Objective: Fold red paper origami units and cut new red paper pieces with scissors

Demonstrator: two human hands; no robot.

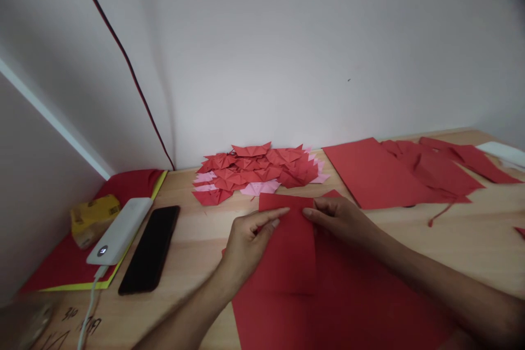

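Note:
A red sheet of paper is in front of me, over a larger red sheet on the table. My left hand lies over its upper left part, index finger stretched across the face and thumb a little apart below it; the other fingers are mostly hidden. At the upper right edge, my right hand pinches the paper between thumb and fingers. A small red corner shows behind the right hand.
Folded red and pink paper pieces are heaped by the wall. Red sheets and scraps lie at right. On the left are a black phone, a white power bank with a cable, a yellow packet and red and yellow sheets.

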